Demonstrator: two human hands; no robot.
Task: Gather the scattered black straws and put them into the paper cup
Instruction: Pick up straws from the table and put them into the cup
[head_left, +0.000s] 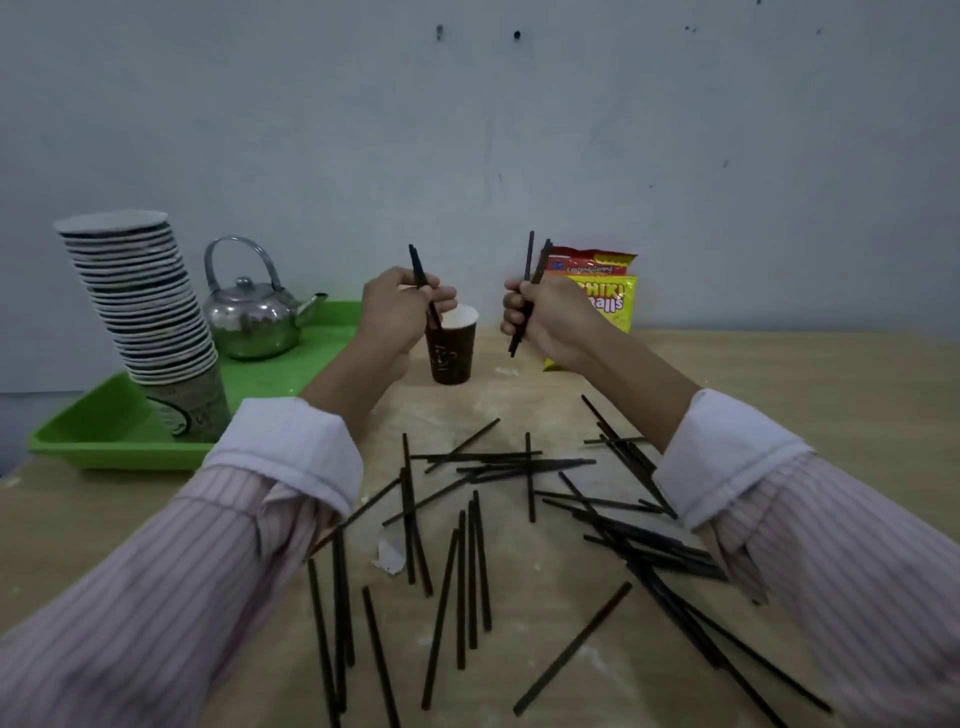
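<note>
While the left hand (400, 306) lowers gripped black straws (425, 291) into the paper cup (452, 345), the right hand (545, 317) clutches more; most lie scattered on the table (779, 384); light, stiff, slippery, best pinched mid-length.

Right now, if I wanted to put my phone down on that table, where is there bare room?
The far right of the table, beyond the snack bag, is bare. A smaller patch lies between the paper cup and the scattered straws. The middle and near side are crowded with straws; the green tray fills the left.
</note>
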